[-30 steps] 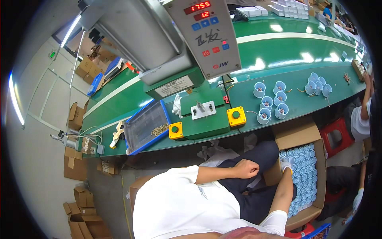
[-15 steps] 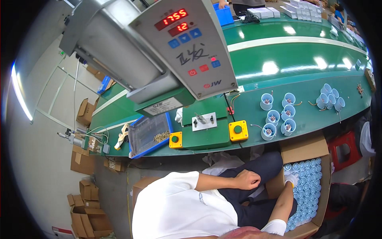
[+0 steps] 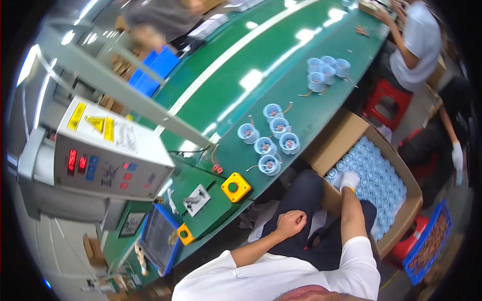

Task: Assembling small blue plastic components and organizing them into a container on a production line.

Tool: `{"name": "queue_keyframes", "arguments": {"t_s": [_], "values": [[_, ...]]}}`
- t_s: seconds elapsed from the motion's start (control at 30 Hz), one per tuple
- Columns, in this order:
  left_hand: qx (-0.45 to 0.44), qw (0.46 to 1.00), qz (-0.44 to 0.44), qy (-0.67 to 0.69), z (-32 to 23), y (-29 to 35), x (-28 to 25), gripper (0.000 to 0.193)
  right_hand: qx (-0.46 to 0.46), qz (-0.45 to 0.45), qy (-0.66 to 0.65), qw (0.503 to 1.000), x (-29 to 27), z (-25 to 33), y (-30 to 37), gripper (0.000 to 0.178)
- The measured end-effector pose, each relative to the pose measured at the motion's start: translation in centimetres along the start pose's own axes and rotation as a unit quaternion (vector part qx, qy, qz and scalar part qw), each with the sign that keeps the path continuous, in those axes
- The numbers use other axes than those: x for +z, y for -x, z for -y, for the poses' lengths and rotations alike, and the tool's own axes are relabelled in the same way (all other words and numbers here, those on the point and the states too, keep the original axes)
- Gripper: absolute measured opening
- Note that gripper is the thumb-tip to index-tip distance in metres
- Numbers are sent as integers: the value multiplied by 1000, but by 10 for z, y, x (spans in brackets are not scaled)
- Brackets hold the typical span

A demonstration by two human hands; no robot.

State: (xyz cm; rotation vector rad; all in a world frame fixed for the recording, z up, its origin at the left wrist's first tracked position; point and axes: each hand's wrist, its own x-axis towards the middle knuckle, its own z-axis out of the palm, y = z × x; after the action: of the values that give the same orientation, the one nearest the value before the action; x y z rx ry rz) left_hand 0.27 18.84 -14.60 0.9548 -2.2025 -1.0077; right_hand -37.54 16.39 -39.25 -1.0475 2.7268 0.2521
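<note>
My left hand (image 3: 291, 224) rests over my thigh, bare, its fingers curled into a loose fist with nothing visible in it. My right hand (image 3: 350, 180), in a white glove, reaches into an open cardboard box (image 3: 324, 145) at my right. Rows of light-blue plastic cups (image 3: 374, 185) fill that box, and the glove touches those near its left side. The right fingertips are too unclear to show a grip. On the green table ahead stand several light-blue cups (image 3: 269, 164) with wires and metal parts inside. A second cluster of such cups (image 3: 316, 81) stands farther along.
A press with a lit control box (image 3: 113, 155) stands at left. Beside it are yellow-cased green buttons (image 3: 236, 187), a metal fixture plate (image 3: 196, 200) and a blue-rimmed tray (image 3: 159, 246). A co-worker (image 3: 416, 45) sits at far right; a blue crate (image 3: 429, 246) lies behind the box.
The view has swung to the right, so the press now sits at the far left and co-workers show at right. My right hand stays in the box; my left remains curled over my thigh.
</note>
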Motion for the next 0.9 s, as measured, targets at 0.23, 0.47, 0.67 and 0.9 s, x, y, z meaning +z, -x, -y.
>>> {"name": "queue_keyframes", "arguments": {"t_s": [0.23, 0.47, 0.67, 0.9], "values": [[-9, 1000, -20, -19, 17, 3, 14, 6, 5, -161, -485, 860, -184, -6, 112, 44], [-14, 998, -35, -56, 7, 12, 10, 11, 17, -125, -982, 138, -189, -227, 290, 20], [18, 997, 6, -76, -1, 13, 36, 14, 300, -338, -695, 559, -108, -479, 353, 31], [28, 987, -19, -155, -10, 21, 16, 13, 298, 34, -112, 947, -78, -583, 287, 41]]}}
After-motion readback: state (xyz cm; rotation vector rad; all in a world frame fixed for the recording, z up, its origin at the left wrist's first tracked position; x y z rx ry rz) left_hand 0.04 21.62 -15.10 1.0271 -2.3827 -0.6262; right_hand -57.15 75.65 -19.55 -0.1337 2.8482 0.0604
